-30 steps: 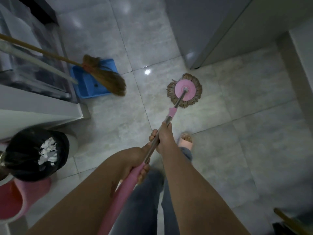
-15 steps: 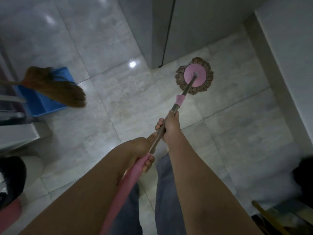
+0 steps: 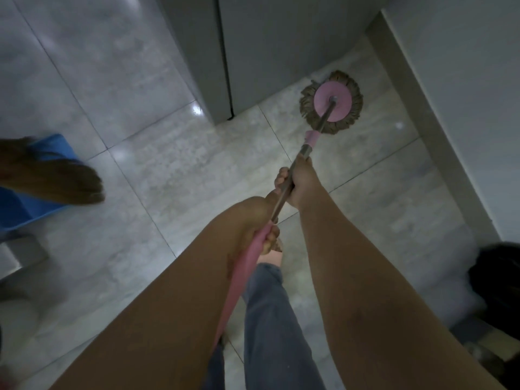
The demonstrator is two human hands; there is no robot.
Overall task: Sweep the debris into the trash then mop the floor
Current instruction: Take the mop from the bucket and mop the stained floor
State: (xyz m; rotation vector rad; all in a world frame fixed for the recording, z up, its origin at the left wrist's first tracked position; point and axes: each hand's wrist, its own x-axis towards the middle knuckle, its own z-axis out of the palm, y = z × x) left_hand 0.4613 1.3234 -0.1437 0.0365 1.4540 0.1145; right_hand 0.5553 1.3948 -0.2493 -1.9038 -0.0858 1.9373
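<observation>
We held the mop in both hands over the tiled floor. Our right hand was clenched around the metal shaft, just behind the pink collar; our left hand was clenched around the pink grip, nearer to us than the right hand on the same mop. The round mop head, a pink disc ringed by brown strands, lay flat on the floor at the far end of the mop, just beside the foot of the grey cabinet and near the wall skirting to the mop's right. Well to the left of the mop, the blurred broom bristles lay over the blue dustpan. Beneath the mop's grip we saw a leg in blue jeans.
</observation>
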